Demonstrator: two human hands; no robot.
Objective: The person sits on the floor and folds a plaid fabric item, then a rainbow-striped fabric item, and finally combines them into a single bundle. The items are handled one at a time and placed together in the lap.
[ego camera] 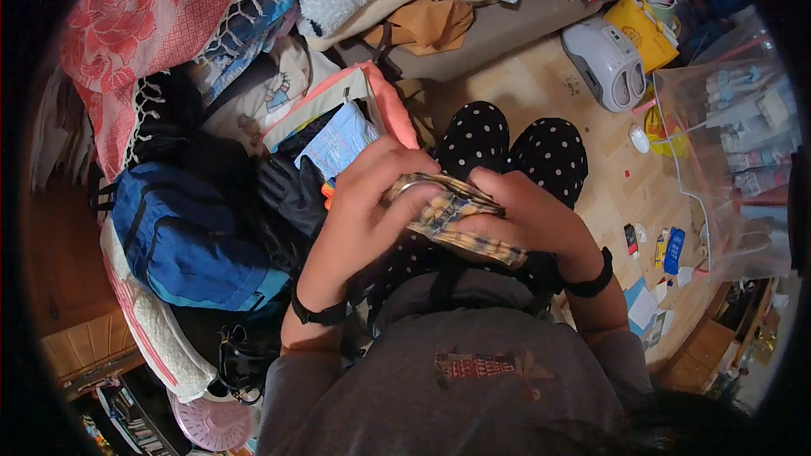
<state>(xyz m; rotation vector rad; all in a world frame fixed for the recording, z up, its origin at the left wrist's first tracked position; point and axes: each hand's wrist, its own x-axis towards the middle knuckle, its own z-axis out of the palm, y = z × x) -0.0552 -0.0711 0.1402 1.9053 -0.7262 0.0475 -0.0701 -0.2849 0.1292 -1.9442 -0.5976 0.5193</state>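
Both hands grip a small yellow-and-black checked fabric pouch (472,237) above my lap. My left hand (370,193) holds its left end, thumb on the near side. By that thumb shows a curved shiny edge; I cannot tell if it is a metal frame. The other end is pinched between the thumb and fingers of my right hand (535,215). Under the pouch are my legs in black trousers with white dots (472,133). Just beyond my left hand lies a light blue plastic packet (339,139), on a heap with a black glove-like item (294,193).
A blue backpack (184,234) and a pink fringed blanket (158,19) are at left. A brown paper bag (437,25) lies ahead. On the wooden floor at right are a grey-white appliance (602,60), a clear plastic bag (728,171) and a blue packet (674,250).
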